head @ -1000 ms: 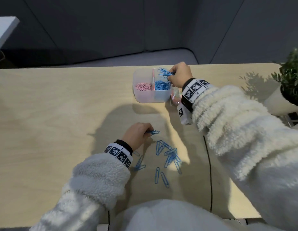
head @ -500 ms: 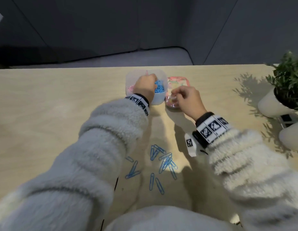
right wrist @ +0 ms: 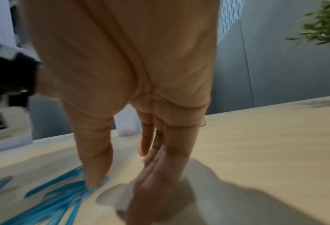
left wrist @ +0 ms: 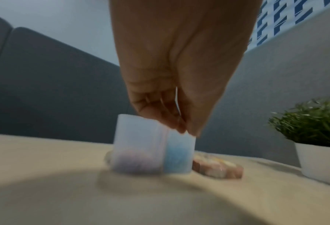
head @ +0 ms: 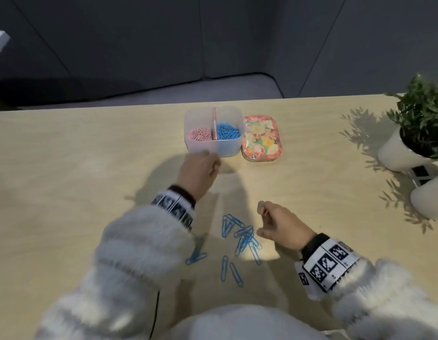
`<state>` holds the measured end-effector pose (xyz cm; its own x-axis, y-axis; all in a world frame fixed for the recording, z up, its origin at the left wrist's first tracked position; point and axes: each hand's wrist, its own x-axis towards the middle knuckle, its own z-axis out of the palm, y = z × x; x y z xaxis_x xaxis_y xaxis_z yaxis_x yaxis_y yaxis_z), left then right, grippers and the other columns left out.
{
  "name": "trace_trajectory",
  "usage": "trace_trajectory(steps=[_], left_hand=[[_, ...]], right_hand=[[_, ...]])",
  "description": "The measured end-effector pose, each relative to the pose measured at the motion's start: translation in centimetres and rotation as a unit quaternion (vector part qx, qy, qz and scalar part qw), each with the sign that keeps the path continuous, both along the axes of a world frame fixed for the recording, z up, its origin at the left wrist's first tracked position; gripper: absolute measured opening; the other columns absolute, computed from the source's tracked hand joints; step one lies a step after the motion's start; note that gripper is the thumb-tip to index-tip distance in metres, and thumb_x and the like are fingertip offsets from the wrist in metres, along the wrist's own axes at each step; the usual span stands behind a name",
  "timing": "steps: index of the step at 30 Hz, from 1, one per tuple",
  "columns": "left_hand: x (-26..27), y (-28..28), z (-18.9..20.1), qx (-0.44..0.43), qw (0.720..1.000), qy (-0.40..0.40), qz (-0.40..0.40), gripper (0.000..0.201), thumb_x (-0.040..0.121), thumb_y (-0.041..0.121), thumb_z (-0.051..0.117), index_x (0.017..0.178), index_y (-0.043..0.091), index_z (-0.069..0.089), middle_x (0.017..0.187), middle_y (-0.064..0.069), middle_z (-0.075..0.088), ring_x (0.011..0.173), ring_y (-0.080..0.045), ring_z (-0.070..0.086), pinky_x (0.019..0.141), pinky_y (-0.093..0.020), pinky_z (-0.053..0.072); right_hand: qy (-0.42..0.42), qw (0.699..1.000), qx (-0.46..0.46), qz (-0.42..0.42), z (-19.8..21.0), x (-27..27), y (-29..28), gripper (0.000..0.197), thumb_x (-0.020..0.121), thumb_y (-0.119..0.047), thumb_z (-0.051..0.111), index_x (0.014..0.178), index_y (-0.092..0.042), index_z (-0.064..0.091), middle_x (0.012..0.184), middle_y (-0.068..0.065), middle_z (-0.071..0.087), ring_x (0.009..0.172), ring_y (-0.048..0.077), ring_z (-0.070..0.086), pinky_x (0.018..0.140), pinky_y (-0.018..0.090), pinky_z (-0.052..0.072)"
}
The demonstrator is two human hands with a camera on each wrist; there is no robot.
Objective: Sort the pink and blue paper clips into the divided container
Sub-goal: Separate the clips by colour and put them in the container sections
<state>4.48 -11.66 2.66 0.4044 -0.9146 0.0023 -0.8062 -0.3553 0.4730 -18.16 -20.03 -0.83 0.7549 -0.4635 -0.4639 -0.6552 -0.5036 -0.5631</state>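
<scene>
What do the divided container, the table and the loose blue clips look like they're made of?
Divided container: probably frosted, translucent plastic; the pink and blue contents show dimly through its wall. Table: pale wood or wood-look laminate, matte, with faint grain streaks. Loose blue clips: thin bent wire with a smooth blue coating, likely coated metal, though the core isn't visible.

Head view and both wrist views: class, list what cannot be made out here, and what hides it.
- Left hand fingertips: head view, hidden behind the hand; left wrist view blurred, so contact with the container is unclear.
- Loose blue clips: count unclear; they overlap, and the sleeve covers some.
- Right hand: wrist view blurred, clips smeared.
</scene>
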Motion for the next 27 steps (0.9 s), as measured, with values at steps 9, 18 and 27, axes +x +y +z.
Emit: trace_trajectory(steps=[9, 18, 27], left_hand=[[-1.3, 14.2, -4.4, 0.117, 0.984, 0.129, 0.044, 0.019, 0.079, 0.022, 0.067, 0.095, 0.013, 0.061, 0.095, -0.004, 0.055, 0.082, -0.020, 0.058, 0.078, -0.033, 0.050], [-5.2, 13.3, -4.2, 0.112, 0.985, 0.127, -0.022, 0.038, 0.075, 0.029, 0.072, 0.106, 0.013, 0.057, 0.096, 0.002, 0.048, 0.084, -0.016, 0.051, 0.079, -0.030, 0.043], [-6.7, 12.4, -4.4, 0.106, 0.985, 0.135, 0.002, 0.017, 0.077, 0.015, 0.067, 0.093, 0.008, 0.064, 0.087, -0.006, 0.059, 0.087, -0.027, 0.059, 0.078, -0.032, 0.047]], right_hand=[[-0.044, 0.999, -0.003, 0.010, -1.4, -2.0, 3.3, 0.032, 0.075, -0.001, 0.060, 0.090, -0.025, 0.045, 0.079, -0.006, 0.044, 0.063, 0.014, 0.044, 0.069, 0.030, 0.041], [-0.039, 0.998, -0.029, 0.035, 0.8, -0.9, 5.5, 0.041, 0.075, -0.034, 0.071, 0.106, -0.019, 0.048, 0.084, -0.009, 0.046, 0.072, 0.017, 0.047, 0.066, 0.030, 0.038], [-0.014, 0.998, 0.000, 0.054, -0.1, 0.4, 7.2, 0.045, 0.070, -0.030, 0.075, 0.102, -0.016, 0.046, 0.088, -0.002, 0.051, 0.077, 0.022, 0.050, 0.074, 0.036, 0.043]])
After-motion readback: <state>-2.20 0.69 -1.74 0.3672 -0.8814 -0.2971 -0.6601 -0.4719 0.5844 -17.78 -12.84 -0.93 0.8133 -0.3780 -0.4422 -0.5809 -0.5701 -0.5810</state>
